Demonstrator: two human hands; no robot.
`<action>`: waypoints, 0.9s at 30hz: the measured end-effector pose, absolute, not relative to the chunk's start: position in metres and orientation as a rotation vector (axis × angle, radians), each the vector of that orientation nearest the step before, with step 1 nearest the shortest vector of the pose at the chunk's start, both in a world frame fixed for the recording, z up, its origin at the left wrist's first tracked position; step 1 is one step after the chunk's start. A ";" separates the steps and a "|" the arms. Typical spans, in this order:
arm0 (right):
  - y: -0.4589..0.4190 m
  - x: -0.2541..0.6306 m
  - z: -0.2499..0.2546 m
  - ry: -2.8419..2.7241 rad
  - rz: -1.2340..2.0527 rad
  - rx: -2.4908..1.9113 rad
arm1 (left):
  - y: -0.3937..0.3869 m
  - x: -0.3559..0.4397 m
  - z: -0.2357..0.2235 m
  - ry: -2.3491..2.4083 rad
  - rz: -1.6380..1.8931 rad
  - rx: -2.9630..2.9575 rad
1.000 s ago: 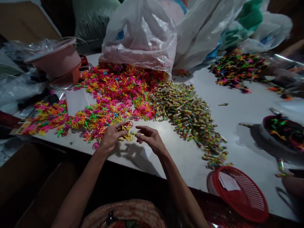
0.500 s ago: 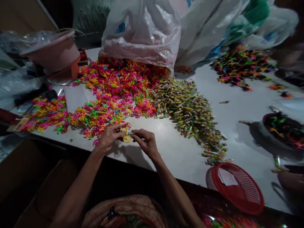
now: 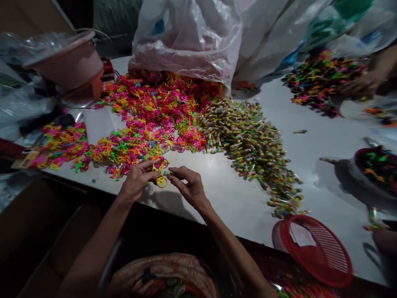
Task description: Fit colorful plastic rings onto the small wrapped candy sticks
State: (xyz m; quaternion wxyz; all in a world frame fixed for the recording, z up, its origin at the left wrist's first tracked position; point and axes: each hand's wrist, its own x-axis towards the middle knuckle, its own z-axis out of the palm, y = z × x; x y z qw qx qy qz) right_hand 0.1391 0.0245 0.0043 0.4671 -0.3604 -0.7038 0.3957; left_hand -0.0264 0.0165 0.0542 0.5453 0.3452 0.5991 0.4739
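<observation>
My left hand (image 3: 136,179) pinches a small yellow plastic toy piece (image 3: 160,174) just above the white table (image 3: 310,165) near its front edge. My right hand (image 3: 188,185) meets it from the right, fingers closed on a small wrapped candy stick (image 3: 166,172) pressed against the yellow piece. Right behind the hands lies a big heap of neon plastic pieces (image 3: 145,120) in pink, orange, yellow and green. A heap of wrapped candy sticks (image 3: 251,145) spreads to the right of it.
A clear plastic bag (image 3: 189,41) lies over the back of the neon heap. A pink bowl (image 3: 66,62) stands at the left. A red basket (image 3: 316,250) sits at the front right. Another person's hand (image 3: 356,87) rests by a second coloured heap (image 3: 319,78), near a dark bowl (image 3: 376,169).
My hands have come closer together, the right pressing the candy stick to the yellow piece. The view shifted slightly, and another person's hand came into sight at the back right.
</observation>
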 end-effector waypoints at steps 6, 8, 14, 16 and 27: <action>0.050 0.199 -0.003 -1.795 0.681 -1.489 | 0.043 -0.083 0.055 2.064 1.248 1.344; 0.065 0.233 -0.002 -1.778 0.400 -1.900 | 0.057 -0.093 0.055 2.344 1.214 1.582; 0.094 0.278 0.002 -1.942 0.188 -2.369 | 0.109 -0.022 0.034 2.093 0.726 1.994; 0.095 0.273 -0.002 -2.002 0.211 -2.341 | 0.127 0.009 0.022 1.956 0.680 1.907; 0.075 0.258 0.001 -2.333 0.388 -2.074 | 0.111 0.040 -0.009 1.749 1.066 1.466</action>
